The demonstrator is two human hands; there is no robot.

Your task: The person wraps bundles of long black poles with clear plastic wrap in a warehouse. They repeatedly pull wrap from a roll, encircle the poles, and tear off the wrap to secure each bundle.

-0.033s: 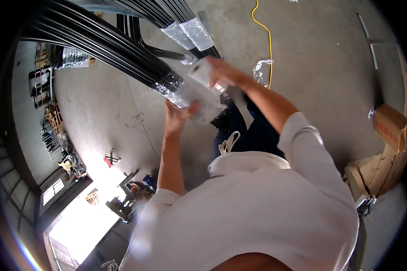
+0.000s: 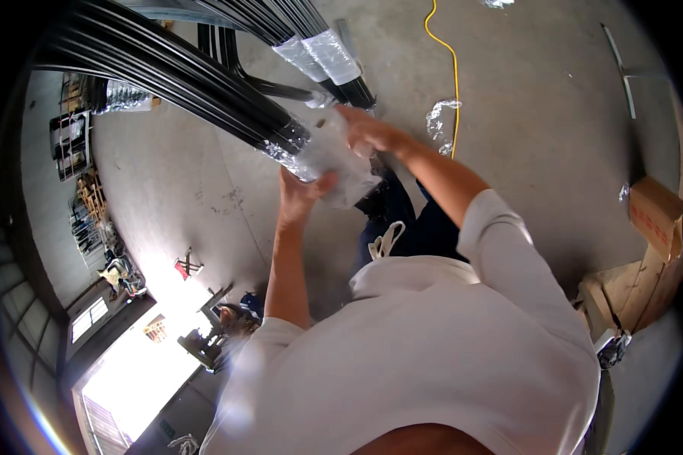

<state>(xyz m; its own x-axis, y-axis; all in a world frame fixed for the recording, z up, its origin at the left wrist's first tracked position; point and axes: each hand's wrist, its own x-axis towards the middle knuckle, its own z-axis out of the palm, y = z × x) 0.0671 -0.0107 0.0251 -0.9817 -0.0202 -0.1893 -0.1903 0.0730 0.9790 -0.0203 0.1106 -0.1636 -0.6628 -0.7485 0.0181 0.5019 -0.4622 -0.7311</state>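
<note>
A thick bundle of long black tubes or bars (image 2: 197, 91) slants in from the upper left. Clear plastic film (image 2: 341, 174) covers its near end. My left hand (image 2: 302, 193) supports that wrapped end from below, thumb and fingers closed around it. Against the upper right side of the bundle, my right hand (image 2: 370, 135) curls around a roll of stretch film (image 2: 328, 127), which is partly hidden by the fingers and blurred.
Other black bundles with film bands (image 2: 332, 57) lie beyond. A yellow cable (image 2: 454, 68) crosses the floor beside crumpled film (image 2: 438, 120). Cardboard boxes (image 2: 655, 216) stand at the right. Racks and goods (image 2: 68, 144) line the left wall, and a bright doorway (image 2: 140, 375) is lower left.
My right hand has shifted slightly left and down with the film roll, closer against the bundle. The left hand stays nearly in place.
</note>
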